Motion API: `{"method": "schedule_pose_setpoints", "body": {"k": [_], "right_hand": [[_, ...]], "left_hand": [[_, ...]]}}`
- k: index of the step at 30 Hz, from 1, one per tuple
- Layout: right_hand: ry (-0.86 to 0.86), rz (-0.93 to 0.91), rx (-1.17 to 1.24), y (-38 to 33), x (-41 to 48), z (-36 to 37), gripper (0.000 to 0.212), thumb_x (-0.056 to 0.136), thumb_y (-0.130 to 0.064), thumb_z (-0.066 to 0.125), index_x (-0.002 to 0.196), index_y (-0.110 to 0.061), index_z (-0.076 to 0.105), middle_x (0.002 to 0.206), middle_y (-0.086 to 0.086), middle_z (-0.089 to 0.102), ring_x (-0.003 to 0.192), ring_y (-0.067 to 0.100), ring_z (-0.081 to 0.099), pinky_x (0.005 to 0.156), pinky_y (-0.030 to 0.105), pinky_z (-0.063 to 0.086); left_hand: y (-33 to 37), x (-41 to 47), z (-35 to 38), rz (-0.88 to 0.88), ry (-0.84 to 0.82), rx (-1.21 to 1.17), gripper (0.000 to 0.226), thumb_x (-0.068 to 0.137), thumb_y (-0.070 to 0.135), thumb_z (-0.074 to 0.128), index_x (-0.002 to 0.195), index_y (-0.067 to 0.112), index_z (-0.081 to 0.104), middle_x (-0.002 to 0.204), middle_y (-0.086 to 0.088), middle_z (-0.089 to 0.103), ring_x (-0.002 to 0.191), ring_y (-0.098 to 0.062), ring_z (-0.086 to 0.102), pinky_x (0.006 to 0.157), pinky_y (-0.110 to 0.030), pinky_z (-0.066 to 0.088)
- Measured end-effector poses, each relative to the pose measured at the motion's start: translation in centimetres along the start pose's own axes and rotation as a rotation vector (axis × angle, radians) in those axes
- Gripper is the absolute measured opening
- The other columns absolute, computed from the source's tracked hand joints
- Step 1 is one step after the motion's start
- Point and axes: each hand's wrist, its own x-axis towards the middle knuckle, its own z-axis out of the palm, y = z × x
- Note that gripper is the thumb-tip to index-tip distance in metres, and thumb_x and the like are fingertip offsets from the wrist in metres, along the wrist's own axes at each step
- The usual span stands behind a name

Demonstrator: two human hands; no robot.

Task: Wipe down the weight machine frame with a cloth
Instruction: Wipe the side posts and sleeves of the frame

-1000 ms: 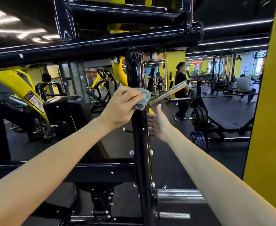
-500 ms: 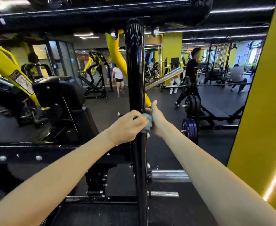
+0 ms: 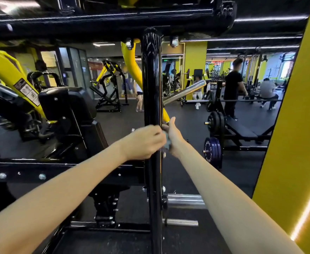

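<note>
A glossy black upright post [image 3: 151, 85] of the weight machine frame rises in the middle of the view, under a thick black crossbeam [image 3: 113, 17]. My left hand [image 3: 144, 142] grips a small blue-grey cloth [image 3: 167, 142] and presses it against the post at mid height. Only a scrap of the cloth shows between my hands. My right hand [image 3: 174, 135] is behind the post's right side, thumb up, its fingers hidden by the post and the cloth.
A chrome weight peg [image 3: 185, 93] sticks out right of the post. A padded seat [image 3: 66, 105] and yellow arm [image 3: 9, 72] are at left, a yellow pillar [image 3: 297, 125] at right. Beyond are a plate-loaded bench [image 3: 229, 129] and several people.
My left hand slid the cloth down the post from near the chrome peg to beside my right hand. In the last half second both hands stayed about there on the post.
</note>
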Motion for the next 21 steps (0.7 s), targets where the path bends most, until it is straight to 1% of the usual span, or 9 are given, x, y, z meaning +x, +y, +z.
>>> {"method": "schedule_pose_setpoints", "body": {"k": [3,5,7,9,11,13,17,19,21], "right_hand": [[-0.025,-0.022,0.014,0.4,0.4,-0.3,0.065,0.098,-0.063,0.015,0.091,-0.017,0.062,0.077,0.001,0.063,0.062,0.01,0.058,0.041,0.016,0.044],[-0.028,-0.025,0.018,0.7,0.5,-0.5,0.065,0.098,-0.062,0.013,0.09,-0.019,0.061,0.087,0.002,0.064,0.072,0.011,0.059,0.053,0.021,0.049],[-0.043,0.002,0.047,0.5,0.4,-0.7,0.064,0.096,-0.065,0.016,0.093,-0.017,0.058,0.1,0.007,0.065,0.088,0.018,0.063,0.066,0.028,0.052],[-0.027,0.012,0.005,0.2,0.0,-0.7,0.063,0.097,-0.064,0.017,0.097,-0.016,0.058,0.108,0.008,0.064,0.101,0.022,0.063,0.067,0.03,0.052],[-0.025,0.005,-0.007,0.0,-0.3,-0.6,0.065,0.098,-0.063,0.015,0.102,-0.013,0.058,0.104,0.01,0.065,0.099,0.023,0.064,0.063,0.029,0.054],[-0.01,-0.029,-0.026,0.0,-0.1,-0.5,0.072,0.097,-0.063,0.012,0.107,-0.012,0.061,0.095,0.008,0.068,0.087,0.019,0.065,0.061,0.025,0.053],[-0.007,-0.055,-0.069,0.6,1.2,-0.9,0.078,0.096,-0.065,0.011,0.109,-0.009,0.064,0.099,0.009,0.065,0.088,0.021,0.058,0.071,0.031,0.044],[-0.011,-0.05,-0.045,1.1,1.4,-1.2,0.071,0.097,-0.065,0.016,0.1,-0.013,0.065,0.099,0.009,0.067,0.092,0.022,0.059,0.079,0.033,0.044],[0.001,-0.026,-0.05,2.2,1.4,-1.8,0.069,0.096,-0.065,0.023,0.107,-0.011,0.064,0.107,0.011,0.064,0.096,0.024,0.059,0.082,0.034,0.046]], "left_hand": [[-2.6,1.8,-0.8,-0.201,0.161,-0.003,0.012,0.077,-0.009,0.053,0.079,-0.001,0.062,0.078,-0.013,0.059,0.063,-0.026,0.049,0.059,-0.04,0.045],[-1.4,1.4,0.2,-0.279,0.223,-0.047,0.011,0.076,-0.008,0.054,0.076,-0.002,0.063,0.079,-0.013,0.059,0.068,-0.027,0.047,0.059,-0.04,0.043],[1.0,0.3,1.4,-0.213,0.165,-0.078,0.011,0.072,-0.003,0.056,0.077,0.001,0.064,0.078,-0.009,0.058,0.075,-0.026,0.044,0.06,-0.038,0.041],[1.7,-0.6,1.7,-0.051,0.031,-0.047,0.015,0.073,0.004,0.052,0.081,0.007,0.065,0.079,-0.005,0.059,0.079,-0.023,0.046,0.062,-0.034,0.038],[-0.6,-0.2,0.8,0.057,-0.017,-0.011,0.014,0.075,0.008,0.054,0.088,0.01,0.058,0.083,-0.004,0.06,0.08,-0.023,0.05,0.066,-0.032,0.036],[-3.3,0.7,-0.2,-0.014,0.12,0.012,0.02,0.076,0.009,0.057,0.096,0.01,0.053,0.09,-0.005,0.059,0.086,-0.024,0.049,0.071,-0.034,0.034],[-4.3,1.1,-0.2,-0.295,0.413,-0.061,0.021,0.086,0.007,0.05,0.106,0.005,0.056,0.105,-0.003,0.05,0.091,-0.025,0.045,0.078,-0.037,0.036],[-1.2,0.1,1.5,-0.266,0.415,-0.133,0.023,0.091,0.011,0.045,0.101,-0.001,0.062,0.1,-0.008,0.057,0.086,-0.026,0.044,0.078,-0.037,0.037],[2.9,-2.0,3.6,-0.121,0.248,-0.156,0.018,0.083,0.012,0.056,0.092,-0.001,0.065,0.088,-0.009,0.064,0.081,-0.025,0.047,0.071,-0.035,0.037]]}}
